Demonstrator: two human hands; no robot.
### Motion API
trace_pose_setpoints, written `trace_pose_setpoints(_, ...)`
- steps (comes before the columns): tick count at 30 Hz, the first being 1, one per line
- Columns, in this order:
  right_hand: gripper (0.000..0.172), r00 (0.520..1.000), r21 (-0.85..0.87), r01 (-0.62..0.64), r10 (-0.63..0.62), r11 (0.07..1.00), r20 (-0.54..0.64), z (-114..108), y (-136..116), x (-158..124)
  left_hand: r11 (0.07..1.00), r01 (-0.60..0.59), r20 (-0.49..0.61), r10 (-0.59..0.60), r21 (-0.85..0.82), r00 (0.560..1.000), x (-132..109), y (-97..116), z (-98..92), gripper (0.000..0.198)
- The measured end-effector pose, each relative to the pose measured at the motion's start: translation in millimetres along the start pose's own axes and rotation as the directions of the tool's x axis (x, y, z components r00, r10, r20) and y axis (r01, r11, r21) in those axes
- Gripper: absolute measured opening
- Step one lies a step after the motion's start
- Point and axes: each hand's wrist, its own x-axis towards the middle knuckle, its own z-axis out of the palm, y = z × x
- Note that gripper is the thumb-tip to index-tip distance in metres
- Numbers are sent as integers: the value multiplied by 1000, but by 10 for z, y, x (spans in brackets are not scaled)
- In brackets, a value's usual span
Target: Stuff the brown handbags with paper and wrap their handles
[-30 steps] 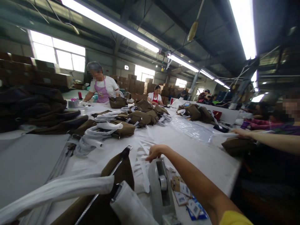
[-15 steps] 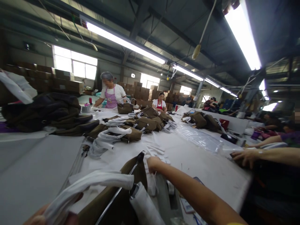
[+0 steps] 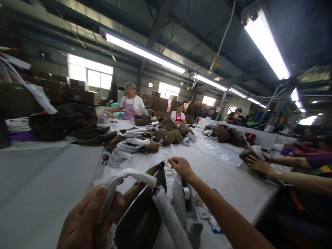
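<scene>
In the head view my left hand is closed around a bag handle wrapped in white paper, at the lower left. The handle belongs to a dark olive handbag, which is tilted on the table before me with its zipper edge up. Its second wrapped handle hangs down on the near side. At the far end of the bag, my right hand pinches the small metal ring with thumb and finger. A grey tape dispenser stands just right of the bag.
Several olive bags with wrapped handles lie across the table. A dark stack of bags is at the left. Paper tags lie beside the dispenser. At the right a co-worker's hands touch another bag.
My left hand has risen and moved right into fuller view with the wrapped handle. My right hand has lifted to the ring, fingers now visible. The co-worker's bag at the right has been raised.
</scene>
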Motion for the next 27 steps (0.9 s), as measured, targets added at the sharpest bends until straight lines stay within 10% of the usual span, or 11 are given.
trace_pose_setpoints(6, 55, 996, 446, 82, -58, 891, -68, -345, -220, -815, 998, -35, 57, 38, -45, 998, -85, 166, 130, 55)
trace_pose_setpoints(12, 45, 986, 841, -32, -120, 540, 115, -332, -588, -1456, 963, -139, 108, 117, 232, 987, -207, 368, 319, 49)
trace_pose_setpoints(23, 32, 887, 392, 461, -423, 796, -186, 27, -890, -1953, 860, -363, 305, 259, 358, 916, -318, 287, 284, 42)
trace_pose_setpoints(27, 41, 968, 690, 221, -241, 689, -70, 160, -839, -2022, 861, -365, 318, 256, 354, 913, -381, 257, 252, 34)
